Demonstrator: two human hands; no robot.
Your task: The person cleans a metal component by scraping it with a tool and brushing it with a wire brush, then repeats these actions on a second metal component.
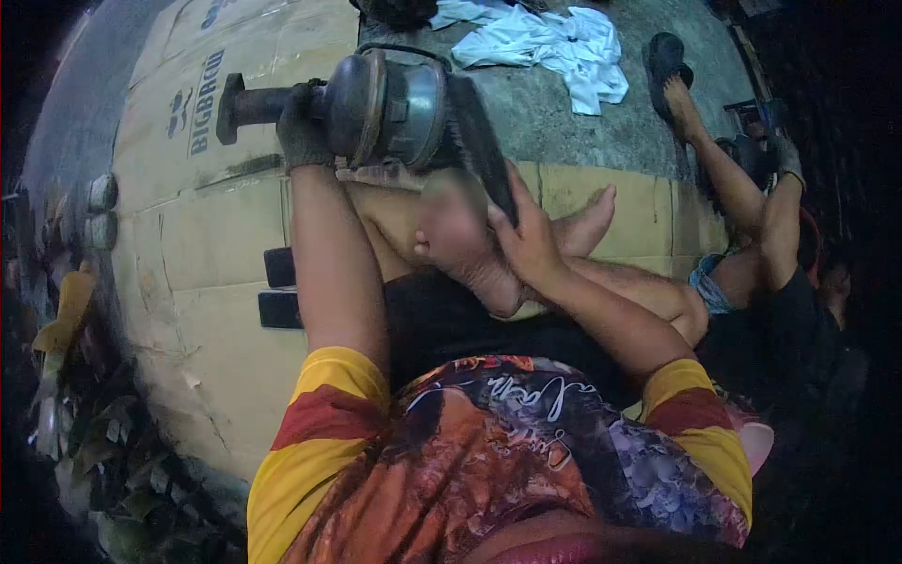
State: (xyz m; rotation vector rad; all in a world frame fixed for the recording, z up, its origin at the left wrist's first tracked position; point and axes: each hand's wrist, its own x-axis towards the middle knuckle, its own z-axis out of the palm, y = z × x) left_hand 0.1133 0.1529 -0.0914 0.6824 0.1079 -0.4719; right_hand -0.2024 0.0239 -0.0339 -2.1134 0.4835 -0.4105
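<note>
In a dark glove, my left hand (305, 132) is wrapped round the narrow shaft of a heavy metal part (352, 108). This part has a wide, worn cylindrical body with raised bands, and a flanged end points left. My right hand (526, 240) grips a long black brush (484, 141) by its lower end. Its dark bristles face the right end of the metal body and overlap its edge in this view. Below them, my bare foot (470, 249) rests sole-up across my crossed legs.
Flattened cardboard (207, 226) covers the floor beneath me. A white cloth (554, 47) lies crumpled on the concrete ahead. Another person's gloved hand (787, 155) and leg (719, 164) are at the right. Assorted metal pieces (113, 451) are piled at the left, near two small blocks (101, 193).
</note>
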